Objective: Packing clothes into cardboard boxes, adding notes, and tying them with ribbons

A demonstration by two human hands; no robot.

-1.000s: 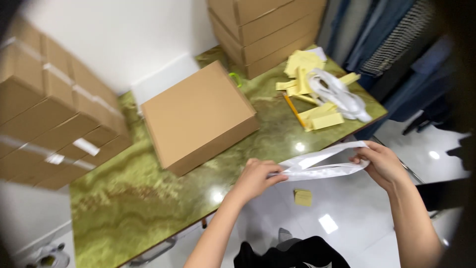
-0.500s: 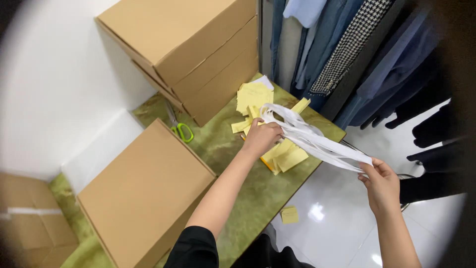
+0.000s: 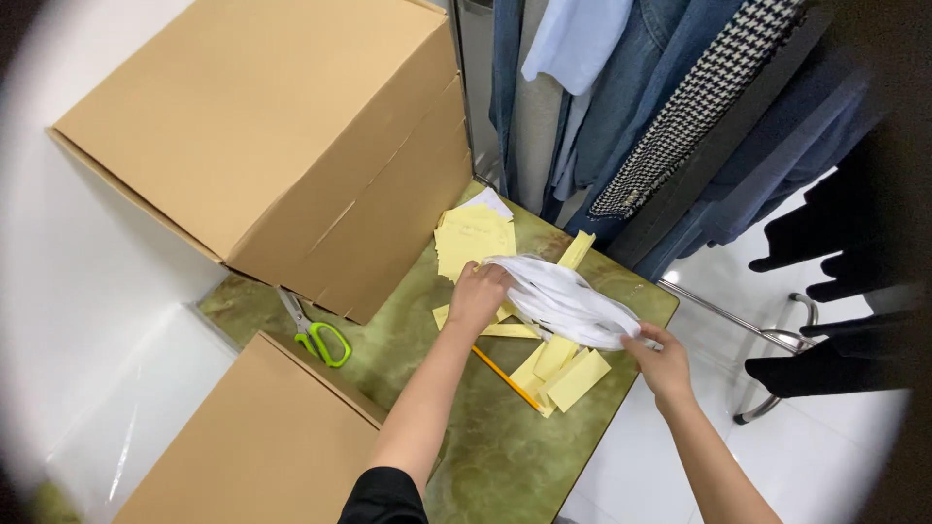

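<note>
A: What is seen at the left of the frame?

B: A stack of large cardboard boxes (image 3: 282,146) is seen at the upper left, and a flat cardboard box (image 3: 262,446) at the lower left. Between them, on the green marbled table (image 3: 485,456), a pair of scissors with green handles (image 3: 313,330) is laid.

A: And toward the centre?

B: The left hand (image 3: 478,296) is found at mid-frame, its fingers curled and closed on the near end of a bundle of white plastic bags (image 3: 563,301). Just above it a pile of yellow paper slips (image 3: 473,238) is stacked, and more yellow slips (image 3: 563,369) are scattered below the bundle. A yellow pencil (image 3: 507,378) is laid aslant beside them.

A: How is the bundle placed?

B: It is stretched between both hands, over the table's right edge.

A: And the right side?

B: The right hand (image 3: 663,364) is seen right of centre, its fingertips pinched on the bundle's far end. At the upper right, hanging clothes (image 3: 660,107) are ranged on a rack.
</note>
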